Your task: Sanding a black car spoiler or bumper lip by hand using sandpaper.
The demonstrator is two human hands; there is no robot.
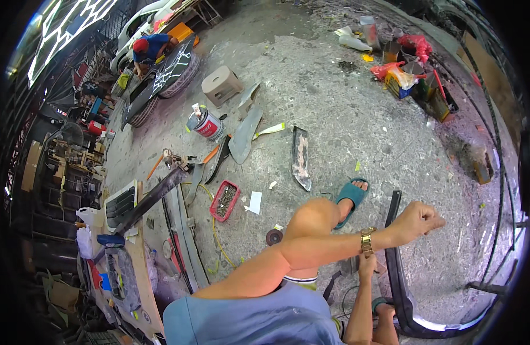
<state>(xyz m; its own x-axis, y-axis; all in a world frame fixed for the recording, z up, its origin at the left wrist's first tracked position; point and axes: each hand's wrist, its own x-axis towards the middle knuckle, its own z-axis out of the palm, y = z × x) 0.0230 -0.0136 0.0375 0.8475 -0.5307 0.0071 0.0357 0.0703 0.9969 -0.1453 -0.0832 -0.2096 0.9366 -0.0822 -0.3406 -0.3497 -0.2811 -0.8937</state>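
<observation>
My left forearm stretches rightward across my bent leg [314, 218], a gold wristwatch [367, 241] at the wrist. Beyond it, my left hand [417, 224] has curled fingers, with nothing visible in them. My right hand [366, 265] comes up from below and grips at the watch band; its fingertips are partly hidden under the wrist. A long, curved black trim piece [400, 293] lies beneath my left arm, and a grey object [351, 265], hard to make out, is behind my right hand.
Ahead lie a dark panel piece [300, 158], pink tray [225, 201], bucket [207, 127] and stool [222, 86]. At upper left a person in a red cap [153, 49] bends over black car parts [176, 72]. Debris [403, 80] lines the right; a cluttered workbench [141, 299] stands left.
</observation>
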